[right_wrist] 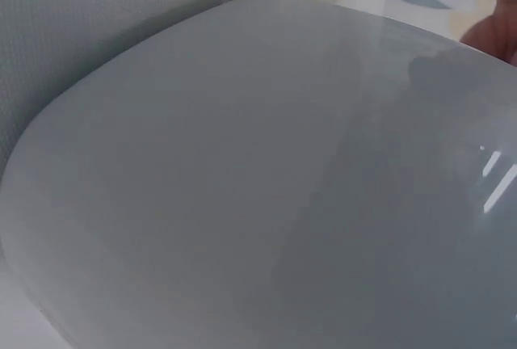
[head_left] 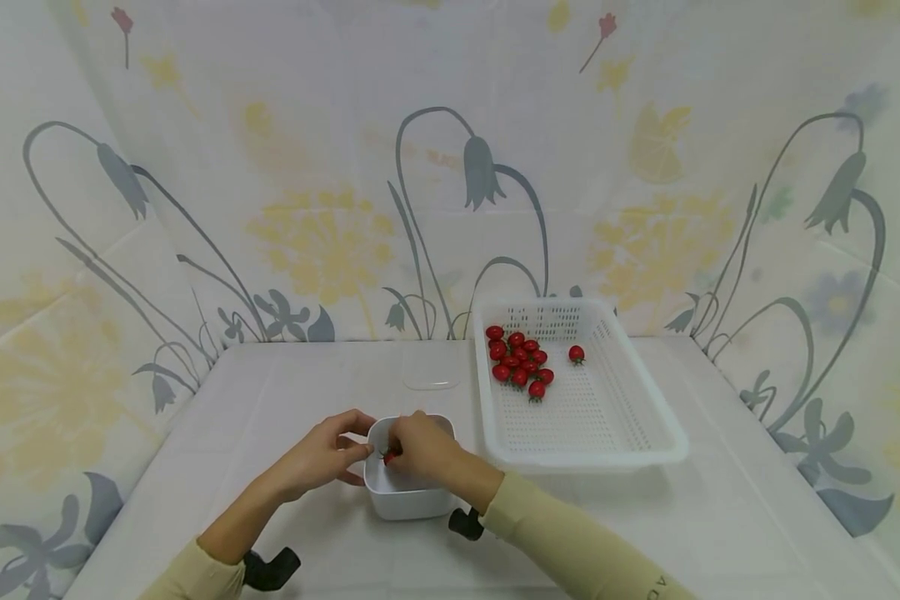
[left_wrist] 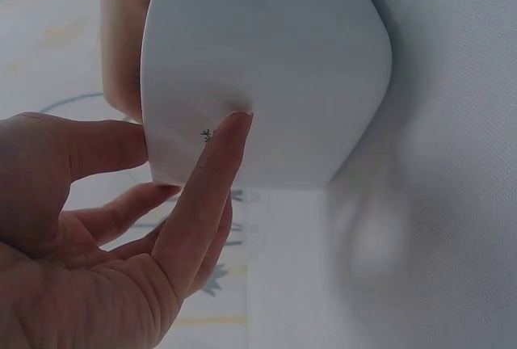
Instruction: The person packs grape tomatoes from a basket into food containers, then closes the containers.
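head view: a glossy white, round-cornered square container point(head_left: 412, 505) with smooth walls sits on a white, fine-grained surface point(head_left: 735, 508). inside it, a small round red tomato point(head_left: 389, 459) lies right at the fingers of the right hand point(head_left: 424, 450), which point down into the container; whether they pinch it is hidden. the left hand point(head_left: 324, 457) has its fingers spread, touching the container's rim and outer wall. just beside stands a white perforated basket point(head_left: 585, 459) with shiny red tomatoes point(head_left: 520, 363), mostly clustered at its left.
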`<move>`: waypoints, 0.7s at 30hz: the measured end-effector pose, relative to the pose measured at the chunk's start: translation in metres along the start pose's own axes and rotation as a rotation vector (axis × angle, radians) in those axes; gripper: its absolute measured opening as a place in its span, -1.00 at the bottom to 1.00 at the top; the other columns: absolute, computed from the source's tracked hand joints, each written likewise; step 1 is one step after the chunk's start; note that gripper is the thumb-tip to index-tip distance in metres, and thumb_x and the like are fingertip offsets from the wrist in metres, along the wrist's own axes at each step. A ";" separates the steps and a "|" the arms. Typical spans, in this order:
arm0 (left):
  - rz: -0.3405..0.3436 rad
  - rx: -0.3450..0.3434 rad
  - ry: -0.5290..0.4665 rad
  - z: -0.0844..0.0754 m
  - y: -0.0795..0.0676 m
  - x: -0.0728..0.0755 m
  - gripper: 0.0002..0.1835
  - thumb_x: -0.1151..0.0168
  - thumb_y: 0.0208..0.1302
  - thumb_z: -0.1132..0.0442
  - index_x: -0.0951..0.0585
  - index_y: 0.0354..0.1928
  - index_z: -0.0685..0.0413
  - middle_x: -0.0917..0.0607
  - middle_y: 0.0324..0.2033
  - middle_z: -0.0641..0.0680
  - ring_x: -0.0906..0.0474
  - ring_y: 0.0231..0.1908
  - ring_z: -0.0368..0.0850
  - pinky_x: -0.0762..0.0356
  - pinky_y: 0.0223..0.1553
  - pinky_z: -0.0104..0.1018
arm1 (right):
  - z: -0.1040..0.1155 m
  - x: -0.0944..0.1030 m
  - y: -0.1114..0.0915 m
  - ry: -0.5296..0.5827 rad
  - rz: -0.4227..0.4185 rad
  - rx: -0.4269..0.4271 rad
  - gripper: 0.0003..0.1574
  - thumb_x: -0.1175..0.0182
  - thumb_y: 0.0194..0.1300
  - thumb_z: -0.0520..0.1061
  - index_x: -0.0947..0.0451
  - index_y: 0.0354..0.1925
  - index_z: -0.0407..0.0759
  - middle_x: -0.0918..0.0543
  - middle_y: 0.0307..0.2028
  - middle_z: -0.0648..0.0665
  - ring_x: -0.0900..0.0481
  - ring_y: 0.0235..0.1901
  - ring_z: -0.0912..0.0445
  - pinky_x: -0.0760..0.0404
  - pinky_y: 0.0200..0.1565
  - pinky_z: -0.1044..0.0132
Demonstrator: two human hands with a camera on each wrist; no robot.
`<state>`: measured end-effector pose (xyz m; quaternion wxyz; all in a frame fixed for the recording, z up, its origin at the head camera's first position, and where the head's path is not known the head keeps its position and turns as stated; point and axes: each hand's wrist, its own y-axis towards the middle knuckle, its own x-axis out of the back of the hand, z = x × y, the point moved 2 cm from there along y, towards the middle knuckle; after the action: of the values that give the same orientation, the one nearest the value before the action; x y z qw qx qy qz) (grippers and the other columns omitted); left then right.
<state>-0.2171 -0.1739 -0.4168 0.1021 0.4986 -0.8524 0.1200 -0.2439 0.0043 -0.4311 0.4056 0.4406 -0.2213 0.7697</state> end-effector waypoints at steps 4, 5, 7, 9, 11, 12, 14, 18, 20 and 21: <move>-0.005 -0.002 -0.002 0.001 0.000 0.000 -0.65 -0.13 0.48 0.38 -0.45 0.22 0.35 -0.46 0.21 0.45 -0.55 0.11 0.34 -0.79 -0.22 -0.01 | 0.002 -0.003 0.000 0.021 0.013 0.013 -0.84 -0.48 0.18 -0.28 -0.68 -0.47 -0.16 -0.57 -0.63 0.13 -0.41 -0.57 0.28 -0.41 -0.50 0.48; -0.007 -0.002 -0.001 0.001 0.000 0.000 -0.65 -0.13 0.48 0.38 -0.46 0.22 0.35 -0.46 0.21 0.45 -0.55 0.11 0.34 -0.79 -0.22 -0.01 | 0.003 -0.003 -0.001 0.019 0.014 0.012 -0.84 -0.48 0.18 -0.28 -0.68 -0.47 -0.16 -0.57 -0.62 0.12 -0.41 -0.56 0.28 -0.41 -0.49 0.48; -0.009 -0.002 -0.001 0.001 0.000 0.000 -0.65 -0.13 0.48 0.38 -0.46 0.22 0.34 -0.46 0.21 0.44 -0.55 0.11 0.35 -0.79 -0.23 -0.02 | 0.004 -0.002 -0.001 0.012 0.015 0.012 -0.83 -0.49 0.18 -0.29 -0.68 -0.48 -0.17 -0.56 -0.62 0.12 -0.41 -0.55 0.27 -0.41 -0.48 0.48; -0.010 -0.002 -0.002 0.001 0.000 0.000 -0.65 -0.13 0.48 0.38 -0.46 0.22 0.34 -0.47 0.20 0.43 -0.55 0.11 0.35 -0.79 -0.23 -0.01 | 0.005 -0.002 -0.002 0.004 0.016 0.017 -0.82 -0.48 0.18 -0.29 -0.67 -0.48 -0.16 -0.54 -0.62 0.12 -0.39 -0.55 0.27 -0.39 -0.48 0.48; -0.012 -0.002 -0.003 0.001 0.000 0.000 -0.66 -0.13 0.47 0.38 -0.46 0.22 0.34 -0.47 0.20 0.43 -0.55 0.11 0.34 -0.79 -0.23 -0.01 | 0.005 0.000 -0.002 -0.008 0.020 0.020 -0.81 -0.48 0.18 -0.29 -0.66 -0.48 -0.15 -0.52 -0.63 0.12 -0.37 -0.55 0.26 -0.35 -0.49 0.48; -0.012 -0.002 -0.004 0.001 0.000 0.000 -0.66 -0.13 0.47 0.38 -0.46 0.22 0.34 -0.47 0.20 0.42 -0.55 0.11 0.34 -0.79 -0.23 -0.02 | 0.006 0.002 -0.003 -0.018 0.025 0.020 -0.81 -0.48 0.19 -0.28 -0.65 -0.48 -0.14 -0.51 -0.63 0.12 -0.36 -0.54 0.26 -0.34 -0.49 0.47; -0.012 0.001 -0.005 0.001 0.000 -0.001 -0.65 -0.14 0.48 0.38 -0.46 0.23 0.34 -0.47 0.20 0.42 -0.55 0.11 0.33 -0.79 -0.23 -0.02 | 0.007 0.008 -0.005 -0.031 0.040 0.014 -0.86 -0.47 0.21 -0.25 -0.67 -0.43 -0.14 -0.52 -0.60 0.12 -0.36 -0.49 0.23 -0.33 -0.46 0.44; -0.019 0.006 0.003 0.001 -0.001 -0.001 -0.63 -0.15 0.48 0.36 -0.45 0.24 0.35 -0.49 0.19 0.40 -0.57 0.09 0.31 -0.79 -0.24 -0.02 | 0.011 0.030 -0.018 -0.005 0.076 0.007 -0.84 -0.44 0.26 -0.18 -0.73 -0.18 -0.19 -0.71 -0.34 0.02 -0.53 -0.29 0.15 -0.55 -0.26 0.38; -0.023 0.007 0.008 0.001 -0.001 -0.002 -0.63 -0.16 0.48 0.35 -0.46 0.24 0.34 -0.50 0.18 0.39 -0.57 0.08 0.30 -0.79 -0.24 -0.02 | 0.010 0.045 -0.027 0.032 0.084 0.022 -0.73 -0.42 0.30 -0.16 -0.71 -0.05 -0.22 -0.76 -0.16 -0.06 -0.63 -0.15 0.07 -0.67 -0.11 0.31; -0.025 0.009 0.010 0.001 -0.001 -0.002 -0.64 -0.16 0.48 0.35 -0.46 0.24 0.33 -0.50 0.17 0.38 -0.57 0.08 0.30 -0.79 -0.24 -0.01 | 0.010 0.053 -0.032 0.057 0.088 0.033 -0.69 -0.41 0.31 -0.17 -0.70 0.00 -0.25 -0.76 -0.08 -0.12 -0.67 -0.09 0.02 -0.70 -0.05 0.26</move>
<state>-0.2156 -0.1730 -0.4185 0.1055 0.5091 -0.8450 0.1250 -0.2283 0.0385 -0.3808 0.3701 0.4149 -0.2160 0.8026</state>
